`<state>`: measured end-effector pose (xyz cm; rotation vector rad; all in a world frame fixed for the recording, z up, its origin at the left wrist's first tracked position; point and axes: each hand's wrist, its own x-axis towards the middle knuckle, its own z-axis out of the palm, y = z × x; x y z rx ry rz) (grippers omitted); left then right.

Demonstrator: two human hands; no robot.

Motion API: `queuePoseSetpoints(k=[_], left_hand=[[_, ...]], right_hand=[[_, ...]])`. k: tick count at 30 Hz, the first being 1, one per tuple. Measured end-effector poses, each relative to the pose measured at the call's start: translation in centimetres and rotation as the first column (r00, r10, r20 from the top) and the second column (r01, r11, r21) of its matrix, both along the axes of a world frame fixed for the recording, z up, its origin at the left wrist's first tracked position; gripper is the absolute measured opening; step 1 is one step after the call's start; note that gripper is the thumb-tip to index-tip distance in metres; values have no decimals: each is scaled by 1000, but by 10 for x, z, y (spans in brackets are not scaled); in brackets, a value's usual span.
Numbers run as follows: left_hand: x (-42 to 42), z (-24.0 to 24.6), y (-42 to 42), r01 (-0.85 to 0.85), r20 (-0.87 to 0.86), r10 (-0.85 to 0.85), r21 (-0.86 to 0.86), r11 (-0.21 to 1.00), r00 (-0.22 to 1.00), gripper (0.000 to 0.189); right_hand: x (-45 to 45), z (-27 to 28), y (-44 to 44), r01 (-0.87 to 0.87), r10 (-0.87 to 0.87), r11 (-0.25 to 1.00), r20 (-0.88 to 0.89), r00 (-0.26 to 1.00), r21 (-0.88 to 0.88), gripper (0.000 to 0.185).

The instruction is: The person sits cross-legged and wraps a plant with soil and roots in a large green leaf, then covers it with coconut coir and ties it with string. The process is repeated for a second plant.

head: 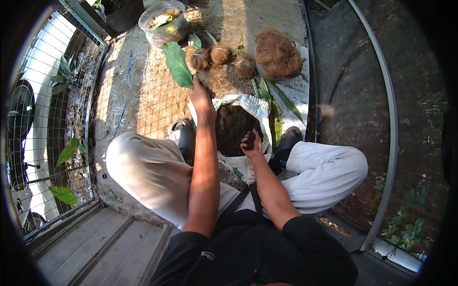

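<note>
My left hand (201, 95) grips the lower end of a broad green leaf cutting (178, 64), which points up and left. Something dark shows by its fingers, partly hidden. My right hand (254, 146) is curled around a clump of dark soil (250, 140), above the right side of an open white plastic bag. That bag (265, 118) stands between my feet, its rim folded outward, with dark potting soil (230, 125) inside. Beyond the bag sit three round balls wrapped in coconut fibre and tied with string: a left one (199, 59), a middle one (220, 54) and a right one (245, 68).
A heap of loose coconut fibre (279, 53) lies at the far right. Long cut leaves (286, 100) rest right of the bag. A transparent plastic tub (163, 26) with plant scraps stands at the far left. Wire mesh (61, 118) borders the left, dark netting (343, 89) the right.
</note>
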<state>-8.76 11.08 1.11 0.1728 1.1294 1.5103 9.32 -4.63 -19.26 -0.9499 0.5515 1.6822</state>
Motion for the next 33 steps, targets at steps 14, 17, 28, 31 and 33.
queuePoseSetpoints(k=[14, 17, 28, 31, 33], left_hand=[[1, -14, -4, -12, -12, 13, 64, 998, 1000, 28], [0, -27, -5, 22, -28, -20, 82, 996, 999, 25], [12, -17, -13, 118, -92, -114, 33, 993, 989, 27], [16, -16, -11, 114, -87, -112, 17, 993, 990, 28], [16, -17, -11, 124, -79, -123, 9, 992, 989, 28]], right_hand=[[-4, 11, 21, -86, 106, 978, 99, 989, -188, 32], [-6, 22, 27, -80, 80, 997, 11, 997, -12, 23], [-14, 17, 21, 21, -54, 972, 133, 990, 235, 22], [-8, 1, 22, -62, 18, 977, 212, 977, 202, 23], [-2, -1, 21, -121, 65, 966, 237, 969, 230, 23]])
